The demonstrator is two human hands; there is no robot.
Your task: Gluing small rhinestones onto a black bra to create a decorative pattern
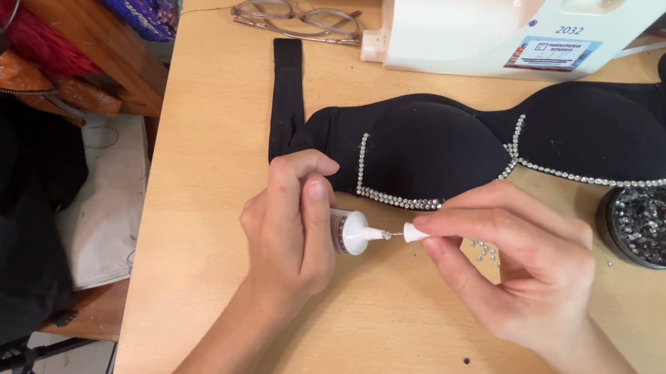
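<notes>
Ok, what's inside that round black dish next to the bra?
The round black dish holds a heap of small silvery rhinestones, filling it close to the rim. They cover its bottom, so anything underneath them can't be seen.

Eyeglasses (297, 19) beside white sewing machine (495, 19); round rhinestone tin (653, 225).

Left hand (289, 224) grips glue tube (351, 232); right hand (517, 269) pinches cap (414, 233)
</notes>
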